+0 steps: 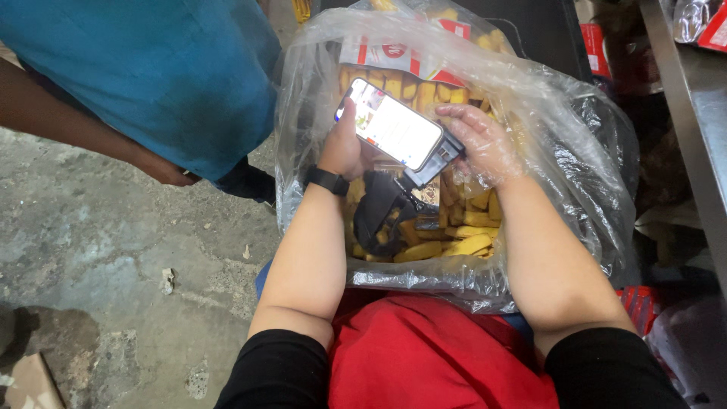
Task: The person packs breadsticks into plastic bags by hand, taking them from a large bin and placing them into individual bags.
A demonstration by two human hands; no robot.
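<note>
A red garment (424, 356) over the person's lap fills the bottom edge, with black sleeves (280, 371) cut off at both corners. Beyond it sits a large clear plastic bag (575, 151), its mouth rolled open and its far side crumpled against a dark background. The bag is filled with yellow stick-shaped snacks (462, 246); how deep they go cannot be made out. A printed red-and-white packet (394, 57) lies at the far side of the bag, partly hidden by plastic folds. To the left stands another person in a teal shirt (166, 68), head and legs out of view, one arm (76, 129) reaching down. At right a metal shelf edge (697, 113) is cut off by the frame.

The left hand (342, 148), with a black wristband (327, 180), grips a lit phone (390, 123) by its near-left edge above the snacks. The right hand (485, 144), in a thin clear glove, clasps the phone's right end. A black clamp-like holder (386, 204) hangs under the phone, its shape hard to read.
</note>
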